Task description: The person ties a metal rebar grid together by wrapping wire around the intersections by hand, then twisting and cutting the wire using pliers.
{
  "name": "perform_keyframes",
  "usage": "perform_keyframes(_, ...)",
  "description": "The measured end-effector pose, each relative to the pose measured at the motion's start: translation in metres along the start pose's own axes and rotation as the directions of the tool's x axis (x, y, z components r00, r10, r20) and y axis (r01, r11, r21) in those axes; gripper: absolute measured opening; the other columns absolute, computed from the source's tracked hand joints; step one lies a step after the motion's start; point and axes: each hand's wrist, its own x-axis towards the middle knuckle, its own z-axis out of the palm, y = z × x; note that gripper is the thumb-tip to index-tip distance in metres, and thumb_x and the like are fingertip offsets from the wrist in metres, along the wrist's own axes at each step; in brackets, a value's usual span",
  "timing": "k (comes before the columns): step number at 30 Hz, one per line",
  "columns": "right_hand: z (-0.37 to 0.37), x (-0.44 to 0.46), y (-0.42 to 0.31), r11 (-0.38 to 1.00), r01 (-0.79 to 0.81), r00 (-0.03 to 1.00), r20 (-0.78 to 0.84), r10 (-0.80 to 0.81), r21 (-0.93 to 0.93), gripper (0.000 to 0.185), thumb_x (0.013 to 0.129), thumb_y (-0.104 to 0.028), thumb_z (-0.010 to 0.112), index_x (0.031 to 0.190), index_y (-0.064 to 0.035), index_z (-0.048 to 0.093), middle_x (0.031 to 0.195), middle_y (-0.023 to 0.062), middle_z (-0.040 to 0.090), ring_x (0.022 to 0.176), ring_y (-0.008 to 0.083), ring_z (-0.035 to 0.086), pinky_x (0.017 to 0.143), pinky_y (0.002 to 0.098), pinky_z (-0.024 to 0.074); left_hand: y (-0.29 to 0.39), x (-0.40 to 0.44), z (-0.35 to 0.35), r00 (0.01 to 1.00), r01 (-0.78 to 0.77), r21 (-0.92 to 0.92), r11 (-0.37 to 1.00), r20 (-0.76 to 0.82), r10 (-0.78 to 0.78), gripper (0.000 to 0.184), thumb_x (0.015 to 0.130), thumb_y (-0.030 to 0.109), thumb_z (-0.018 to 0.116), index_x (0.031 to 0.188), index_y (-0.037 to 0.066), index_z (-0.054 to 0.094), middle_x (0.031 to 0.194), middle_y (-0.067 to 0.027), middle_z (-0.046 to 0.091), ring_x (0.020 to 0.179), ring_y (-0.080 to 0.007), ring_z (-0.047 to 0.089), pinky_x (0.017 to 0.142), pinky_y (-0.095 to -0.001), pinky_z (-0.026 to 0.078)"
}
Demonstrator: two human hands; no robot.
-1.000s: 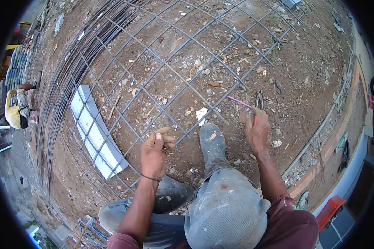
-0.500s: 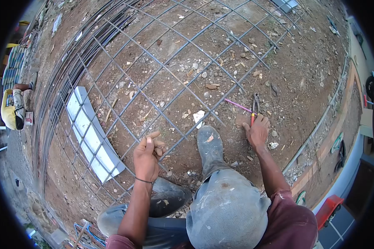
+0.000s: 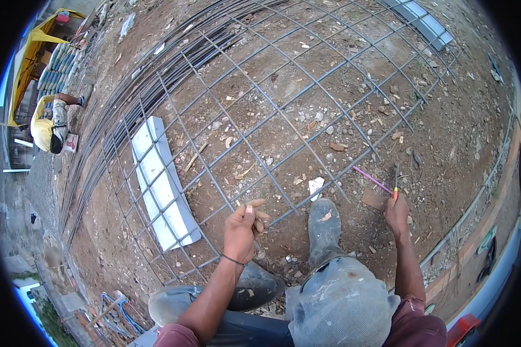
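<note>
My left hand (image 3: 241, 234) is closed in a pinch beside the near edge of the rebar grid (image 3: 281, 108); what its fingers hold is too small to make out. On the right, my right hand (image 3: 397, 215) is wrapped round the red and yellow handles of the pliers (image 3: 395, 184), whose jaws point away from me. A pink stick (image 3: 372, 180) lies on the soil left of the pliers, near a flat brown piece (image 3: 374, 199). Under the left part of the grid is a long white panel (image 3: 163, 188).
Loose bars (image 3: 98, 150) curve along the left. Another panel (image 3: 425, 26) lies at the upper right. A person (image 3: 47, 128) in yellow bends over at the far left. My boot (image 3: 325, 226) stands by the grid's near edge. A red object (image 3: 462, 331) is at the lower right.
The view has shifted, so the scene sits further right and lower. My right hand has closed round the pliers, which lay on the ground before. My left hand stays pinched near the grid.
</note>
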Motion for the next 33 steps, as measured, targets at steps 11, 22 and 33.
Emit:
perform_keyframes(11, 0.017, -0.125, -0.142, 0.847, 0.457, 0.784, 0.326, -0.528, 0.272, 0.042, 0.089, -0.023, 0.071, 0.121, 0.0010, 0.060, 0.099, 0.0263, 0.067, 0.089, 0.0463, 0.067, 0.075, 0.0521, 0.0526, 0.002, 0.000, 0.013, 0.999, 0.021, 0.045, 0.999, 0.033, -0.023, 0.035, 0.112, 0.020, 0.043, 0.127, -0.004, 0.063, 0.087, -0.0081, 0.069, 0.069, -0.0108, 0.054, 0.073, -0.0271, 0.049)
perform_keyframes(22, 0.035, -0.120, -0.136, 0.876, 0.453, 0.884, 0.044, -0.465, 0.168, 0.037, 0.084, -0.027, 0.076, 0.106, -0.0007, 0.062, 0.092, 0.0249, 0.067, 0.085, 0.0455, 0.067, 0.076, 0.0530, 0.0528, -0.001, -0.002, 0.004, 0.999, 0.031, 0.038, 0.999, -0.008, -0.031, 0.035, 0.112, 0.020, 0.043, 0.128, -0.004, 0.062, 0.086, -0.0085, 0.068, 0.068, -0.0107, 0.053, 0.070, -0.0271, 0.048)
perform_keyframes(33, 0.021, -0.125, -0.142, 0.943, 0.313, 0.931, 0.162, -0.327, 0.111, 0.041, 0.083, -0.032, 0.078, 0.093, 0.0004, 0.056, 0.087, 0.0269, 0.067, 0.081, 0.0464, 0.067, 0.072, 0.0533, 0.0523, -0.008, 0.002, -0.003, 1.000, -0.011, -0.005, 1.000, 0.021, 0.011, 0.035, 0.111, 0.020, 0.043, 0.129, -0.006, 0.059, 0.085, -0.0080, 0.067, 0.066, -0.0129, 0.055, 0.070, -0.0284, 0.049)
